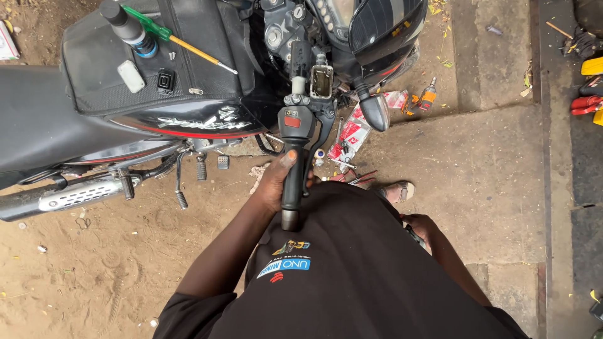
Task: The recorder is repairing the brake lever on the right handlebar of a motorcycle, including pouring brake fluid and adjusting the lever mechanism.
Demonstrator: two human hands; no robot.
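Nearest the camera, a black shirt (352, 282) fills the 6 o'clock area. The left hand (276, 182) is seen clenched around the black handlebar grip (293, 188) at centre. The right hand (419, 225), at 4 o'clock, is partly hidden by the shirt; whether it is closed cannot be told. A sandalled foot (397, 191) rests on concrete. Beyond the handlebar grip, an opened brake-fluid reservoir (321, 81) is mounted. At 11 o'clock, a green-handled screwdriver (176, 39) and a dark bottle (129, 28) lie on the motorcycle's tank bag (107, 69).
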